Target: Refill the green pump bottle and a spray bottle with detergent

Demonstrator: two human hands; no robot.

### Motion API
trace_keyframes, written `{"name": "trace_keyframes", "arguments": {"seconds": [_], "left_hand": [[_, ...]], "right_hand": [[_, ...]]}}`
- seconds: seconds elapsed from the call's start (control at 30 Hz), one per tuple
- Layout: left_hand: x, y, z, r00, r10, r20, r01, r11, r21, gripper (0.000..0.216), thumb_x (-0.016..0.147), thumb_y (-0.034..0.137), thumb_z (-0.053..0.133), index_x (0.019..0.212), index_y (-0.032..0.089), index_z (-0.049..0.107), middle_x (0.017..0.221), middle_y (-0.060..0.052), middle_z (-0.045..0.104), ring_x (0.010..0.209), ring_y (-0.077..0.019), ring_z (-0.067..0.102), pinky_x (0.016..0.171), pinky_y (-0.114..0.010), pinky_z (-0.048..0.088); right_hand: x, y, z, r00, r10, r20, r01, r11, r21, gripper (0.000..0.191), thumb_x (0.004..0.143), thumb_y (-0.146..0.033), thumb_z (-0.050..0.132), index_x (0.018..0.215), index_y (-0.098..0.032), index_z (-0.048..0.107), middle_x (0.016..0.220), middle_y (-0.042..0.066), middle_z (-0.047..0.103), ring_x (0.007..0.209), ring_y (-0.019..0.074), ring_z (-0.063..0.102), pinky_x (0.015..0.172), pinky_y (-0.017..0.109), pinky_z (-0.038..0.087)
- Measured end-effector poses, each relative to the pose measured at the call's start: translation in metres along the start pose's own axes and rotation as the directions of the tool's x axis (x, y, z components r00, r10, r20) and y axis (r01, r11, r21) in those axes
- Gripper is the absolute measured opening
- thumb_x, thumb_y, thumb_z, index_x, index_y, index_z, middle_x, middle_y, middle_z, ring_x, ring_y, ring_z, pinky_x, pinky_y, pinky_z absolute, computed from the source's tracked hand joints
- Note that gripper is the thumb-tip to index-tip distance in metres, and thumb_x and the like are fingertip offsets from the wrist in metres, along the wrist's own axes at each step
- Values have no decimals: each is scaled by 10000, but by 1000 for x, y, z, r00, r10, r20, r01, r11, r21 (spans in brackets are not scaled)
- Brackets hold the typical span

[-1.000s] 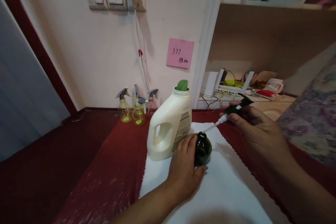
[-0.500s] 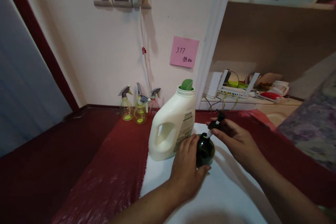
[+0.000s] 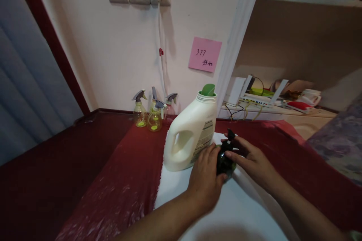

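Observation:
A dark green pump bottle (image 3: pixel 227 165) stands on the white cloth (image 3: pixel 226 211). My left hand (image 3: pixel 205 177) is wrapped round the bottle's left side. At its neck, my right hand (image 3: pixel 249 158) pinches the collar of the black pump head (image 3: pixel 228 141), which sits on the bottle's mouth. The pump's tube is out of sight. Close behind my left hand stands a large cream detergent jug (image 3: pixel 181 131) with a side handle and a label. A green spout (image 3: pixel 208 90) sticks up from its uncapped mouth.
Several spray bottles (image 3: pixel 140 115) with grey triggers stand by the wall. A pink note (image 3: pixel 205 54) hangs above the jug. On the right shelf are a white router (image 3: pixel 256 101), cables and a red-and-white object (image 3: pixel 299 106). Red plastic sheeting (image 3: pixel 118 180) covers the table.
My right hand has lowered the pump head onto the bottle, and its white tube has gone inside. The left hand stays on the bottle. The view has shifted slightly.

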State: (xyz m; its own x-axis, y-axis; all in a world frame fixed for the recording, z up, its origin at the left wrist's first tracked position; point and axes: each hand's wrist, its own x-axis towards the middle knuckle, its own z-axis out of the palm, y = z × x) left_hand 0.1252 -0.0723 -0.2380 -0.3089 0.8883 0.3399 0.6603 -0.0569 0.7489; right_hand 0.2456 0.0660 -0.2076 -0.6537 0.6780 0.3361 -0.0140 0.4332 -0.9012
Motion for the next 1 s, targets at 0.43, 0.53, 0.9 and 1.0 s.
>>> {"name": "trace_keyframes", "arguments": {"seconds": [0.43, 0.53, 0.9, 1.0], "left_hand": [[0, -2, 1, 1000, 15, -12, -15, 1000, -7, 752, 789, 72, 664, 1492, 214, 437, 1621, -154, 434, 1505, -337, 381, 1252, -612, 305], [0, -2, 1, 1000, 15, -7, -15, 1000, -4, 782, 788, 67, 674, 1514, 190, 409, 1618, -169, 433, 1505, -338, 377, 1262, -591, 300], [-1, -2, 1, 999, 33, 13, -34, 996, 83, 944, 817, 63, 709, 1616, 307, 268, 1632, -125, 397, 1485, -332, 379, 1241, -566, 326], [-1, 1, 0, 999, 14, 28, -16, 997, 80, 942, 818, 73, 716, 1618, 300, 273, 1636, -124, 394, 1490, -329, 373, 1245, -559, 323]], "right_hand": [[-2, 5, 5, 998, -6, -64, 5, 1000, -11, 440, 752, -616, 812, 963, -246, 700, 989, 63, 766, 951, 276, 728, 856, 403, 597], [-2, 9, 7, 997, -3, -76, 3, 1000, -7, 441, 745, -618, 818, 915, -241, 663, 980, 66, 752, 910, 264, 721, 793, 387, 600], [-5, -2, 3, 998, 61, 12, -61, 998, 7, 516, 792, -661, 754, 1100, -249, 714, 1320, 119, 686, 1276, 329, 594, 1093, 477, 462], [-3, 9, 9, 997, 64, -53, -59, 994, 87, 537, 744, -636, 814, 1095, -243, 709, 1163, 105, 741, 1096, 310, 681, 961, 455, 550]]}}
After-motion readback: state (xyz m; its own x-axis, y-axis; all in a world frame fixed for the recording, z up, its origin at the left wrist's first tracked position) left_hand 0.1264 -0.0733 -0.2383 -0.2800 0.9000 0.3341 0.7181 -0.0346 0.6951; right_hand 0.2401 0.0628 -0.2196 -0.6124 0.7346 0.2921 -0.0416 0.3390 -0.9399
